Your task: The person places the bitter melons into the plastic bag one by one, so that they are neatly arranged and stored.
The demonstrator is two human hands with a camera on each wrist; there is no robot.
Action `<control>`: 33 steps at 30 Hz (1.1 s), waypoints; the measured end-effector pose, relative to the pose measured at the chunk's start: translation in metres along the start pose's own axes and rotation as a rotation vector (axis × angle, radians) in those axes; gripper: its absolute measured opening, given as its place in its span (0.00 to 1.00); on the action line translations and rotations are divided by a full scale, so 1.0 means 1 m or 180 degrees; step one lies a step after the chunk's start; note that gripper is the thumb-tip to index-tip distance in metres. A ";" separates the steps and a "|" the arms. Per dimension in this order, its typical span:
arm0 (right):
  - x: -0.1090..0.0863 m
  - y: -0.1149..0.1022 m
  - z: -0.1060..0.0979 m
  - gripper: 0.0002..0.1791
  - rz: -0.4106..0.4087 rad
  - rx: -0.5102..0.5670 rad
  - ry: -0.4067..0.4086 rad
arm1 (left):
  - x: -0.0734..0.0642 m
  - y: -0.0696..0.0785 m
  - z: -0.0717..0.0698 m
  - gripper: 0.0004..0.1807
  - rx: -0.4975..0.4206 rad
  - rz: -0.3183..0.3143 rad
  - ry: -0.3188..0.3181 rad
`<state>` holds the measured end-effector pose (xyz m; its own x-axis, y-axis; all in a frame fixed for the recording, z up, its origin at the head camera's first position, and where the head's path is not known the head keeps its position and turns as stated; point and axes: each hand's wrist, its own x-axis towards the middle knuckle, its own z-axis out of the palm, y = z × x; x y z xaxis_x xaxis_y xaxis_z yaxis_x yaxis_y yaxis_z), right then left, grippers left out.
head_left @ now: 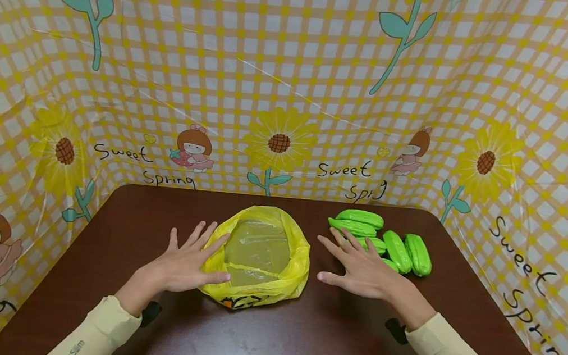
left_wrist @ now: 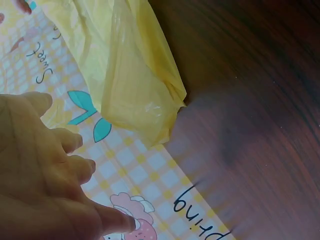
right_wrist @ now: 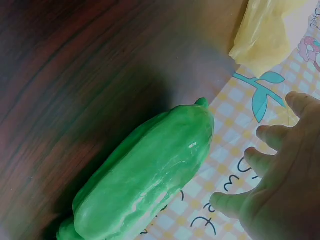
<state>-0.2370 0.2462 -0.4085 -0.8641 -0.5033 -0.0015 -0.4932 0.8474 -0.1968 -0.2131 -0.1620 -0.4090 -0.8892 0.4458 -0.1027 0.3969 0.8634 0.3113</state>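
Note:
A yellow plastic bag (head_left: 299, 266) stands on the table with its mouth spread wide and facing up. My left hand (head_left: 177, 264) is at the bag's left side, fingers spread, overlapping its edge in the head view; it holds nothing. To the right of the bag, my right hand (head_left: 362, 269) is also spread and holds nothing, close over a group of several bright green ridged vegetables (head_left: 396, 252) that look like bitter melons. One green vegetable (right_wrist: 150, 170) lies large in the right wrist view, below the right hand's fingers. The hand partly hides some of the group.
The dark brown wooden table (head_left: 269, 345) has rounded far corners. A checked cloth (head_left: 294, 60) with sunflowers and lettering rises behind it and along both sides.

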 end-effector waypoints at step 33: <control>0.007 0.001 -0.001 0.43 0.0037 -0.0001 0.0714 | 0.002 -0.007 0.011 0.48 0.0016 -0.0180 0.0289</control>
<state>-0.2432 0.2436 -0.4076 -0.8704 -0.4433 0.2143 -0.4831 0.8529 -0.1977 -0.2148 -0.1643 -0.4220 -0.9270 0.3734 -0.0340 0.3465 0.8879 0.3026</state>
